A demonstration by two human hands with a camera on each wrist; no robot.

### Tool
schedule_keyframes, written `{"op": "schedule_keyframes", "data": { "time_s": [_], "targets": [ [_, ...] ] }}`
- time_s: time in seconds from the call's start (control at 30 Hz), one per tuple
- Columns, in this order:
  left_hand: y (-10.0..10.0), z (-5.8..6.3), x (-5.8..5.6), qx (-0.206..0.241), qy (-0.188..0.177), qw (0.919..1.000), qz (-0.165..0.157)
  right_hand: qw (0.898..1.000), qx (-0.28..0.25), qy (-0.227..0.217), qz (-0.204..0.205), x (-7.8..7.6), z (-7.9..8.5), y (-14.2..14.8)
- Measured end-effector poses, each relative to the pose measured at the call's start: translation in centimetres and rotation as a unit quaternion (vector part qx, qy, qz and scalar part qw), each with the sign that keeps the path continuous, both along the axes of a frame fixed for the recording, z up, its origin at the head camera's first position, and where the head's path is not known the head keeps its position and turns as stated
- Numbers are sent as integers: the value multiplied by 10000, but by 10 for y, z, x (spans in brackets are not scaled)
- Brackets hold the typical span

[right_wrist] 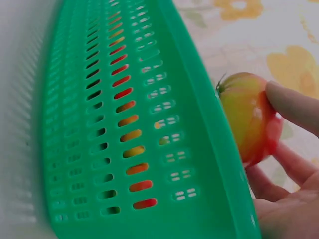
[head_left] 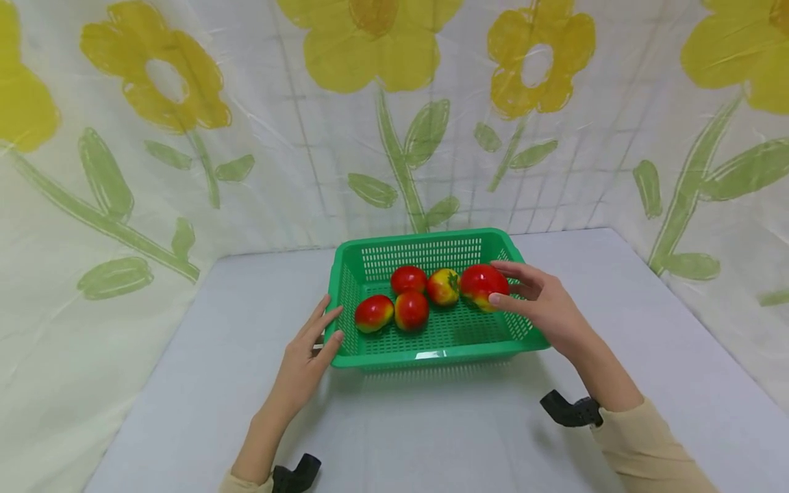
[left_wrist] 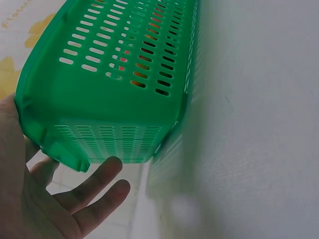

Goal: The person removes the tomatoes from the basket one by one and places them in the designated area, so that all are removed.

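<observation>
A green perforated plastic basket [head_left: 407, 357] stands on the pale table, with several glossy red-and-yellow fruits inside. One of these fruits [head_left: 443, 286] shows a green leafy top. At the basket's right end, my right hand [head_left: 545, 306] holds a larger-looking fruit [head_left: 483, 286] between thumb and fingers, raised above the basket floor. The right wrist view shows this held fruit [right_wrist: 249, 119] just past the rim, its dark stem end turned toward the basket. My left hand [head_left: 306, 359] touches the left rim with fairly straight, spread fingers; two fingers [left_wrist: 99, 184] extend free below the rim.
The white tabletop [head_left: 431, 438] extends around the basket. Behind and beside it hangs a pale sheet [head_left: 265, 178] printed with yellow flowers. Both forearms wear black wrist devices [head_left: 573, 409] over beige sleeves [head_left: 647, 441].
</observation>
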State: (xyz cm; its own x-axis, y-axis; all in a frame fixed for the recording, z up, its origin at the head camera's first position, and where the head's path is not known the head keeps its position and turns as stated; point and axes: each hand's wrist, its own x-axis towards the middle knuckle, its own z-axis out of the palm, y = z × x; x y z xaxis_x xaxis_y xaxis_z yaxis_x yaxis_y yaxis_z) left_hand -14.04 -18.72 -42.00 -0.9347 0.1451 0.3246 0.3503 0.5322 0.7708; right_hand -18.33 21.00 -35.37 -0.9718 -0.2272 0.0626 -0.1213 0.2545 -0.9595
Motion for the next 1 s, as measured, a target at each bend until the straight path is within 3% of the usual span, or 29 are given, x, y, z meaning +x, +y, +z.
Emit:
{"op": "schedule_keyframes", "data": {
  "time_s": [0.53,0.87,1.0],
  "targets": [
    [-2,2,-1,49,-15,10000,-40,9975,-508,377,-322,22,6,23],
    [-1,1,0,-27,-25,10000,-11,9920,-877,433,-795,28,4,52],
    [-1,1,0,-105,29,9999,-7,9903,-759,528,-1033,29,2,67]
  ]
}}
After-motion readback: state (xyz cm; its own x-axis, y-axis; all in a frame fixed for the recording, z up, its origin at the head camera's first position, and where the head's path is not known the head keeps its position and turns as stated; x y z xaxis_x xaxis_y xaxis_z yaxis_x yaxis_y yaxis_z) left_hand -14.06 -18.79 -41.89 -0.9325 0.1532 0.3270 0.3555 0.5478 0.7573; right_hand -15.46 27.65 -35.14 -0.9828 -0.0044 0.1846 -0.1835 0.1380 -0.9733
